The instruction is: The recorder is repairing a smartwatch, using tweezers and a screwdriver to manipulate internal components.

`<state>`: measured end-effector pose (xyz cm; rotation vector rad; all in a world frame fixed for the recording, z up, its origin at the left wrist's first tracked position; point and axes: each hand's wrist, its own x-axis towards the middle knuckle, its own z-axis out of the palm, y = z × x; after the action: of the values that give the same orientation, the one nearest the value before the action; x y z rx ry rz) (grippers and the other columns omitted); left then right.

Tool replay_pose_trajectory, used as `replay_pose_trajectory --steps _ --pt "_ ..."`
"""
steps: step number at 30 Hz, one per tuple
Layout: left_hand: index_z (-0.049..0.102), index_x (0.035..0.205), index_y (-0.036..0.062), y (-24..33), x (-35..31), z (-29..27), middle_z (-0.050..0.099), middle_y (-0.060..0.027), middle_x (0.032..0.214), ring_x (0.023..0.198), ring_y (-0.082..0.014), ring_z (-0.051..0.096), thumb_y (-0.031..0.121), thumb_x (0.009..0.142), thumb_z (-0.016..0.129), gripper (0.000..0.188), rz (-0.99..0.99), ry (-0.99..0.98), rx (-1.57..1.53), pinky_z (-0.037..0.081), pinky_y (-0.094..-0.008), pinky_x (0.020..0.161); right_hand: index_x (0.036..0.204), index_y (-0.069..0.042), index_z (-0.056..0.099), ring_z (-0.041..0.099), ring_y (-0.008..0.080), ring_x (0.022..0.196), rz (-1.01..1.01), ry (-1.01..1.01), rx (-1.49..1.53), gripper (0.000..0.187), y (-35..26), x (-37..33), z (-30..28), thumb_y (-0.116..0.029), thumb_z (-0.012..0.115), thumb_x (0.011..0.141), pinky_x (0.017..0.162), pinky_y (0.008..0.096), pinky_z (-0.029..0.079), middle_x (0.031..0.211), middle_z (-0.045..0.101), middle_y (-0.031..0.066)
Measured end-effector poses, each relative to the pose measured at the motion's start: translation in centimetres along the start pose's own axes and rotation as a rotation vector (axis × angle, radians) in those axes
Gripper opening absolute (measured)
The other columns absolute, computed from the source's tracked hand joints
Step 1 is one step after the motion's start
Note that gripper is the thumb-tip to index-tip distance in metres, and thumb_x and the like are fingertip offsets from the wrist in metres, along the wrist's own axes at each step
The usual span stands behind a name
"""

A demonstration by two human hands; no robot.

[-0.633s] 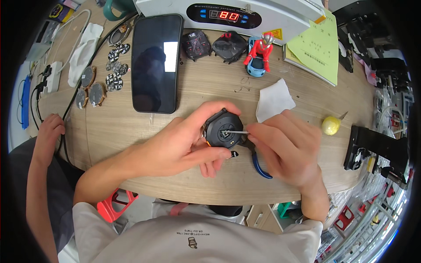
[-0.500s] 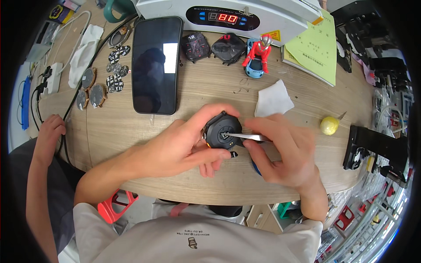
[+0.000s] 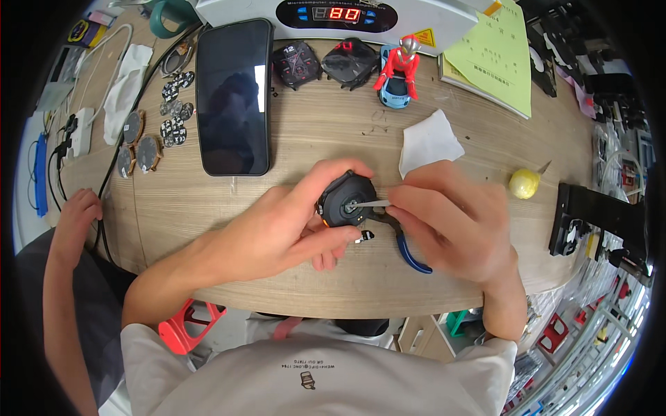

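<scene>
My left hand [image 3: 281, 225] is closed around a round black watch case [image 3: 345, 187], thumb along its near edge and fingers round its far side. The case's back, with a ringed centre, faces up. In my right hand [image 3: 454, 218] is a pair of metal tweezers [image 3: 373, 204], pinched between thumb and fingers. Their tips touch the middle of the case back; what they meet there is too small to tell. Pliers with a blue handle [image 3: 411, 256] lie on the table below my right hand, partly hidden. A small black-and-white piece [image 3: 365, 236] sits beside the case.
A black phone [image 3: 234, 97] lies at far left, near several round watch parts [image 3: 148, 151]. Behind are two dark watches [image 3: 296, 64], a red toy figure [image 3: 399, 69] on a blue car and a heating device [image 3: 416, 24]. A white cloth [image 3: 431, 142] lies right. Someone's hand [image 3: 76, 211] rests left.
My right hand has tilted and shifted slightly right, keeping the tweezer tips at the case's centre. More of the pliers' blue handle shows. The whole view has shifted a little.
</scene>
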<state>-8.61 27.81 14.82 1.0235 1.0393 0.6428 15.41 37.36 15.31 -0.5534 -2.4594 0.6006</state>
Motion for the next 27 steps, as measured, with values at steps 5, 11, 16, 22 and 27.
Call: replay_pose_trajectory --steps 5,11,16,22,27 --pt "0.035 0.154 0.0088 -0.3 0.0 -0.1 0.066 -0.0067 0.096 0.074 -0.0149 0.071 0.006 0.106 0.067 0.058 0.039 -0.008 -0.009 0.061 -0.0315 0.063 0.099 -0.006 0.077 0.063 0.0201 0.063 -0.127 -0.022 -0.082 0.03 0.7 0.2 -0.4 -0.003 0.089 0.072 0.05 0.0312 0.044 0.086 0.069 0.0045" --pt "0.034 0.155 0.0092 -0.2 -0.2 -0.1 0.066 -0.0071 0.096 0.075 -0.0147 0.071 0.005 0.106 0.067 0.059 0.021 -0.011 0.007 0.061 -0.0316 0.062 0.099 -0.007 0.077 0.064 0.0199 0.065 0.024 -0.015 0.006 0.029 -0.3 0.0 0.2 -0.003 0.088 0.072 0.051 0.0318 0.045 0.085 0.068 0.004" --pt "0.032 0.157 0.0067 0.6 0.0 -0.2 0.067 -0.0086 0.095 0.082 -0.0166 0.073 -0.004 0.105 0.062 0.062 -0.054 -0.021 -0.03 0.063 -0.032 0.066 0.099 -0.007 0.077 0.063 0.0185 0.062 -0.095 -0.031 -0.023 0.028 0.8 -0.1 0.0 -0.002 0.088 0.073 0.05 0.0309 0.045 0.086 0.069 0.0041" --pt "0.031 0.158 0.0067 0.7 0.0 -0.4 0.069 -0.0098 0.097 0.081 -0.0176 0.074 -0.005 0.104 0.063 0.064 -0.072 -0.021 -0.075 0.063 -0.0316 0.064 0.099 -0.007 0.077 0.063 0.0192 0.064 0.046 -0.07 0.01 0.028 -0.4 -0.1 0.3 0.001 0.085 0.073 0.051 0.031 0.046 0.086 0.069 0.0029" --pt "0.03 0.157 0.0064 0.8 0.2 -0.7 0.07 -0.0126 0.092 0.074 -0.0198 0.075 -0.006 0.104 0.061 0.062 -0.073 -0.064 -0.153 0.062 -0.0322 0.059 0.103 -0.007 0.078 0.062 0.0181 0.063 -0.085 -0.002 -0.014 0.032 0.6 0.0 0.2 0.003 0.085 0.073 0.05 0.0309 0.045 0.088 0.069 0.0028"
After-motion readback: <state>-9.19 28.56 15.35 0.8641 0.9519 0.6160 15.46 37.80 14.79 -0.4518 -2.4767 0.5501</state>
